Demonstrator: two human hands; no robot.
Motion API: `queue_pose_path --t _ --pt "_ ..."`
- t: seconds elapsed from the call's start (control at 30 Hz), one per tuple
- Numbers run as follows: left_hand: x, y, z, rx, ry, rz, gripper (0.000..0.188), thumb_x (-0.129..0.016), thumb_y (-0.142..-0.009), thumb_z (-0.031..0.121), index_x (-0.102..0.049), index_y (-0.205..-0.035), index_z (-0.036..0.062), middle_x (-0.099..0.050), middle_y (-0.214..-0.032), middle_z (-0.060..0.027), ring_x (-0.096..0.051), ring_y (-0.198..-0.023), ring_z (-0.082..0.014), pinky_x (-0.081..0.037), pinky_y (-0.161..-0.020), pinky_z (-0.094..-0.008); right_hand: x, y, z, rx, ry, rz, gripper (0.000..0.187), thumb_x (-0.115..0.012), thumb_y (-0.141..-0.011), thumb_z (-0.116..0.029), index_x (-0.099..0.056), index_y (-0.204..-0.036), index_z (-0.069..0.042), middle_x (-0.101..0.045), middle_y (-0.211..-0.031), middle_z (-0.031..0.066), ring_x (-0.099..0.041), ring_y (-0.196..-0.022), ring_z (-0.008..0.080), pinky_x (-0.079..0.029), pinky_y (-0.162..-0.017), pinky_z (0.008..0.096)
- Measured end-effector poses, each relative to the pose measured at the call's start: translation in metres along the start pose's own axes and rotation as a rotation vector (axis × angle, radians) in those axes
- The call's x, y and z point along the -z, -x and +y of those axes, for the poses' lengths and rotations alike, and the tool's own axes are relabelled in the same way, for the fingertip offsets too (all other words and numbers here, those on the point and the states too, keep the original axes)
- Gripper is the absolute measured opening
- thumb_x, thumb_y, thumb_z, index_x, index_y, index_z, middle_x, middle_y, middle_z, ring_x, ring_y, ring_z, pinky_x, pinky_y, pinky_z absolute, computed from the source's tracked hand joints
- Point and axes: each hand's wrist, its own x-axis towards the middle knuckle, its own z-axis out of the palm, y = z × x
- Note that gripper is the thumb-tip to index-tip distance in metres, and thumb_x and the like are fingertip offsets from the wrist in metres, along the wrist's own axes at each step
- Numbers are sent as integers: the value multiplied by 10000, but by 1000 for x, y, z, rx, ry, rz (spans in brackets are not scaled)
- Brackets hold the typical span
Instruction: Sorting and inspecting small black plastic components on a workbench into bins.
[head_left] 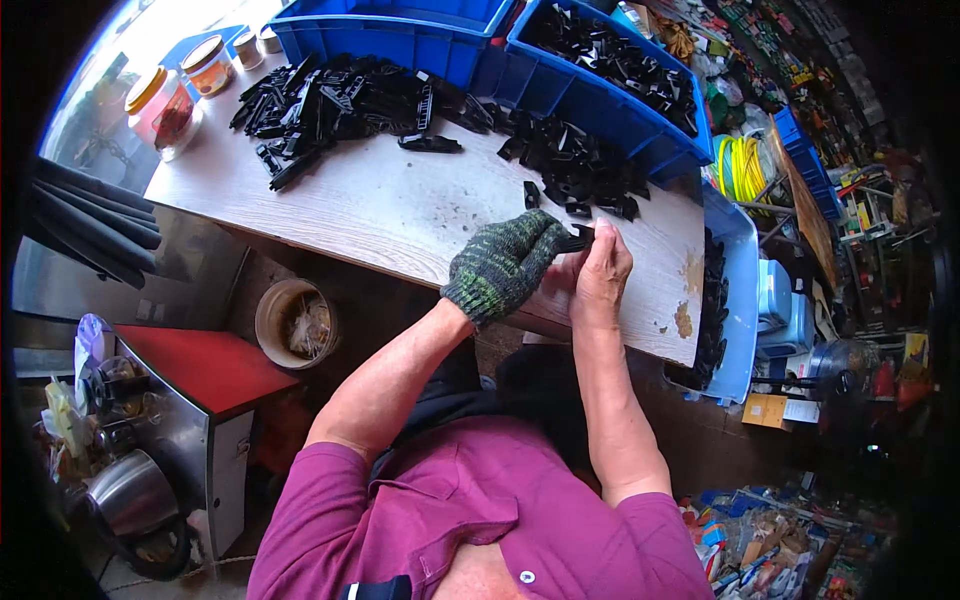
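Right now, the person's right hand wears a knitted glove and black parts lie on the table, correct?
Not quite: in the head view, the knitted glove is on the left hand; black parts do lie on the table.

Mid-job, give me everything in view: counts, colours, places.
table: one, pale, centre
black parts: many, black, piled on table
crates: at least two, blue, far edge
containers: about four, mixed, far left
tub: one, light blue, right
bucket: one, beige, left floor
cabinet: one, red-topped, left
vessel: one, silver, lower left
coiled bundle: one, yellow, right
clutter: uncountable, multicoloured, right
cloth: dark, left
left grip: one, green-black glove, near edge
right grip: one, bare, on black part
shirt: one, purple, bottom
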Motion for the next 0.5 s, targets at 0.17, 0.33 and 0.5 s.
queue_pose_path --t 0.17,0.33,0.5 --pt "-3 -4 12 263 -90 -40 277 -513 -987 258 -624 -1174 88 -651 -1071 -195 -638 -936 -380 -515 -779 -470 0 1 -2 31 66 25 246 -488 -990 -286 -575 -862 -94 -457 -595 -26 -412 -413 80 -336 -379 251" --pt "-42 9 -11 -231 -556 143 527 -639 -857 155 -488 -1324 -39 -547 -1278 -290 -556 -1166 -442 -476 -955 -500 7 -7 15 467 419 42 297 -524 -970 -200 -461 -712 -66 -382 -568 -23 -387 -524 55 -359 -452 264" --pt "-40 1 15 52 -293 -42 553 -640 -876 176 -447 -1353 -25 -532 -1318 -266 -552 -1177 -421 -480 -933 -490 19 -9 19 353 242 27 312 -546 -963 -207 -453 -697 -73 -352 -627 -58 -316 -593 48 -286 -488 265"
